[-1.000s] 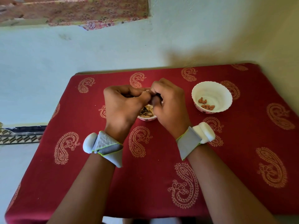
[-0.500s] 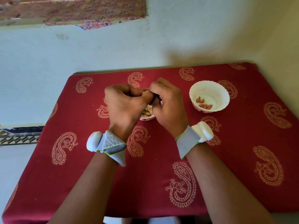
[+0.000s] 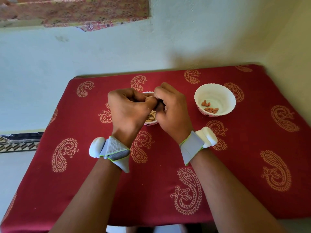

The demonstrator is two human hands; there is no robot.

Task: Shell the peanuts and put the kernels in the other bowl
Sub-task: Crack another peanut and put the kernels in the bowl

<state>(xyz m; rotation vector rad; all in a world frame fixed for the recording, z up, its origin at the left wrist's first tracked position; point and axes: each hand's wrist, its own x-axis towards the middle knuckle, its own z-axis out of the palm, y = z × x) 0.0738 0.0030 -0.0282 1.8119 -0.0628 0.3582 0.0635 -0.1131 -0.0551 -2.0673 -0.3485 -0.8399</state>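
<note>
My left hand point(image 3: 129, 108) and my right hand point(image 3: 171, 108) meet fingertip to fingertip over a small bowl of peanuts and shells point(image 3: 151, 121), most of which they hide. Both pinch one pale peanut point(image 3: 150, 98) between thumbs and fingers. To the right stands a white scalloped bowl point(image 3: 217, 91) with several reddish kernels point(image 3: 210, 109) lying on its bottom, apart from my right hand.
Everything sits on a table under a red cloth with paisley prints point(image 3: 252, 148). A pale wall runs just behind the table's far edge and along its right side. White and grey bands wrap both wrists.
Both hands stay together over the small bowl, with only slight finger shifts on the peanut. The kernel bowl has not changed.
</note>
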